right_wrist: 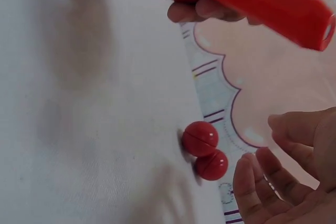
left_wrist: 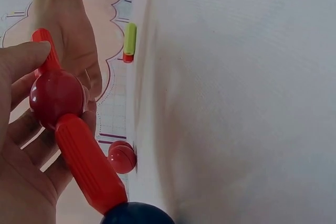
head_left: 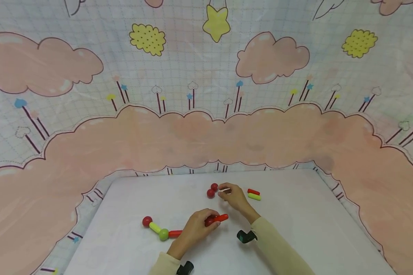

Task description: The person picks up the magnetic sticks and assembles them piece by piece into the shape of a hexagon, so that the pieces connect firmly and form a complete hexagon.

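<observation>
My left hand [head_left: 196,227] grips a red ball [left_wrist: 56,98] with a short red rod [head_left: 221,217] sticking out of it, the thumb lying along that rod. From the same ball another red rod [left_wrist: 90,163] runs to a dark blue ball [left_wrist: 139,216]. Left of this hand, a red rod [head_left: 175,233], a green ball [head_left: 163,234], a yellow-green rod [head_left: 155,227] and a red ball [head_left: 147,221] form a bent chain. Fingers loosely bent and holding nothing, my right hand [head_left: 235,198] hovers beside two loose red balls [right_wrist: 200,138].
Right of the right hand, a loose red rod [head_left: 253,191] and a yellow-green rod [head_left: 254,197] lie side by side on the white table [head_left: 296,214]. A patterned cloth [head_left: 199,141] hangs behind it. Black wrist devices [head_left: 246,236] sit at both sleeves.
</observation>
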{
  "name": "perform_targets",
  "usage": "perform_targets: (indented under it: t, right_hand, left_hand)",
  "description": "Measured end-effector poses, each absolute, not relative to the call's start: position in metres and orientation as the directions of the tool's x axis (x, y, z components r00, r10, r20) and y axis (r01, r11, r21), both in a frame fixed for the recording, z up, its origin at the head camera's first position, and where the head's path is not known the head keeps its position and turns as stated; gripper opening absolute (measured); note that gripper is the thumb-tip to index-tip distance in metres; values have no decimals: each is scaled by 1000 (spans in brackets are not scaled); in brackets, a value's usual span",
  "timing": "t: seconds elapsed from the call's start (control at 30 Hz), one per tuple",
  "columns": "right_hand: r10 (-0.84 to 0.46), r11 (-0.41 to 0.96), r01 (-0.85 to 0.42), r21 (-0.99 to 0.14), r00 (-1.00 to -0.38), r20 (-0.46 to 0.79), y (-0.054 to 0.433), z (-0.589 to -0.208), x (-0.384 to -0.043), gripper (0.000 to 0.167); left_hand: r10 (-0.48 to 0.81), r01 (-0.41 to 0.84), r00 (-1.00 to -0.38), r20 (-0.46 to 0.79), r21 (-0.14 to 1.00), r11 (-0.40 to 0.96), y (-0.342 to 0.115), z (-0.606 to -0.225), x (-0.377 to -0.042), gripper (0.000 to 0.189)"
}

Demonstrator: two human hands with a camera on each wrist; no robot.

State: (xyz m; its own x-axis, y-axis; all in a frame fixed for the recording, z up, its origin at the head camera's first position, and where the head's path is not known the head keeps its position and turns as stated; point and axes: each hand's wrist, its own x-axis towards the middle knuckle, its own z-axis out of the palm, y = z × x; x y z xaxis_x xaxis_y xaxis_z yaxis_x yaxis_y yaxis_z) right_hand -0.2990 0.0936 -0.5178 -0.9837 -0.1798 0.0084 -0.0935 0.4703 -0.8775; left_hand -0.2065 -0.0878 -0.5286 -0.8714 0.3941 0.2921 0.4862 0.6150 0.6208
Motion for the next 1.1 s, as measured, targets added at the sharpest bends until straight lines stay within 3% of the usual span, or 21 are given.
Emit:
perform_targets:
  t: [0.57, 1.1]
  right_hand:
    - [-68, 506, -5, -863, -997, -34, 73, -538, -334, 31]
    - [-99, 500, 12, -866, -993, -71, 69, -550, -345, 28]
  left_hand:
    - [404, 478, -874, 270, 629, 613, -86, -528, -201, 22]
    - [393, 469, -879, 271, 641, 608, -86, -529, -202, 22]
